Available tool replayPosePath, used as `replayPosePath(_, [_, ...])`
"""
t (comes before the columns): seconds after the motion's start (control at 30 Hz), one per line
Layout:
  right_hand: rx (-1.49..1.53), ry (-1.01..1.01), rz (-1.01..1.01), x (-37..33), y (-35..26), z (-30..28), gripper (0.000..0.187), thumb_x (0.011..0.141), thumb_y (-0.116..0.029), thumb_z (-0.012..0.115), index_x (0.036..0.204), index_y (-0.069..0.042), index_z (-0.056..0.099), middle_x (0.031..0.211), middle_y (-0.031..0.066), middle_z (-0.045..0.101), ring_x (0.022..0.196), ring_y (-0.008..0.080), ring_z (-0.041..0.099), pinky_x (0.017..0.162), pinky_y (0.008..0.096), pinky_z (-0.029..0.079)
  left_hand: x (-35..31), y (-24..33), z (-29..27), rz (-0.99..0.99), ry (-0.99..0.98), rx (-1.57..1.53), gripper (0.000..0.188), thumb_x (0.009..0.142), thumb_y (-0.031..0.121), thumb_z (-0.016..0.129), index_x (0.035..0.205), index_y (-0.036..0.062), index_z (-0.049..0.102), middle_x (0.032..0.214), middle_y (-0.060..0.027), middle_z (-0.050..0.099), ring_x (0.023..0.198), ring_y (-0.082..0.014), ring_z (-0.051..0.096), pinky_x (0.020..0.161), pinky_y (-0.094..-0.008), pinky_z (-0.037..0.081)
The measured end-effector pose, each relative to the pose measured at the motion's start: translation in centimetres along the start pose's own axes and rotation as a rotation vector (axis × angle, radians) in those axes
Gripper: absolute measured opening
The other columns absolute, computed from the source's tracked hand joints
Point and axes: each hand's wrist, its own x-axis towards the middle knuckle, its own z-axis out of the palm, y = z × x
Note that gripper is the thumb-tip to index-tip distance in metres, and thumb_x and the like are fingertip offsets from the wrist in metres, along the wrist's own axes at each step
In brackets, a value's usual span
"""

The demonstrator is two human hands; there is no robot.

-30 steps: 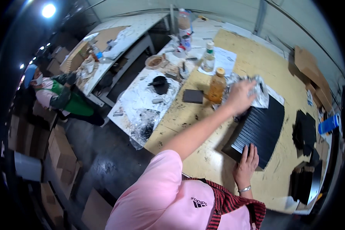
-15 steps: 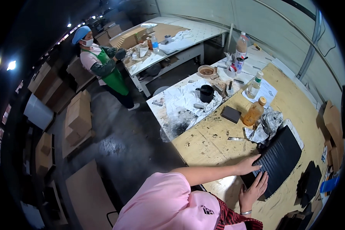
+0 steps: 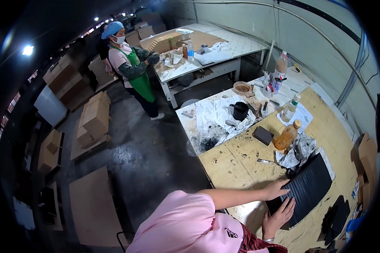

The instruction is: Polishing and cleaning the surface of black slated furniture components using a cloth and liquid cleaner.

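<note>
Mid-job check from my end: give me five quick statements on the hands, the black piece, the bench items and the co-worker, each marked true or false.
1. The left hand and right hand both touch the black ribbed piece. True.
2. The crumpled grey-white wad lies beside the amber bottle, apart from both hands. True.
3. The amber bottle is lying on its side. False: it stands upright.
4. The black cup sits on the crumpled white sheet. True.
5. Across the floor, the apron in view is red. False: the co-worker there wears a green apron.
</note>
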Motion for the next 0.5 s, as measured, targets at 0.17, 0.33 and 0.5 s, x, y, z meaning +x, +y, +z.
replayPosePath(0.17, [-0.006, 0.0, 0.001, -0.11, 0.06, -0.01, 0.101, 0.066, -0.017, 0.077, 0.151, 0.002, 0.028, 0.16, 0.0231, 0.023, 0.148, 0.0425, 0.021, 0.118, 0.0535, 0.02, -0.04, -0.14, 0.06, 0.029, -0.001, 0.009, 0.066, 0.095, 0.035, 0.06, 0.144, -0.0064, 0.043, 0.138, -0.0289, 0.053, 0.13, -0.0396, 0.05, 0.11, -0.0401, 0.039])
replayPosePath(0.33, [0.002, 0.015, 0.015, -0.03, -0.5, -0.48, 0.097, 0.067, -0.012, 0.077, 0.15, 0.003, 0.029, 0.159, 0.023, 0.026, 0.146, 0.042, 0.025, 0.118, 0.0522, 0.021, 0.04, -0.3, 0.03, 0.023, -0.024, 0.039, 0.065, 0.096, 0.035, 0.059, 0.145, -0.0051, 0.042, 0.139, -0.0274, 0.052, 0.13, -0.0389, 0.05, 0.11, -0.0392, 0.039])
replayPosePath(0.5, [-0.001, 0.024, 0.008, -0.07, -0.41, -0.25, 0.097, 0.066, -0.011, 0.077, 0.15, 0.003, 0.029, 0.158, 0.0233, 0.027, 0.146, 0.0425, 0.025, 0.117, 0.0526, 0.021, 0.31, -0.87, 0.13, 0.045, -0.024, 0.068, 0.065, 0.097, 0.036, 0.058, 0.145, -0.0048, 0.041, 0.139, -0.0276, 0.052, 0.13, -0.0394, 0.05, 0.109, -0.0398, 0.039])
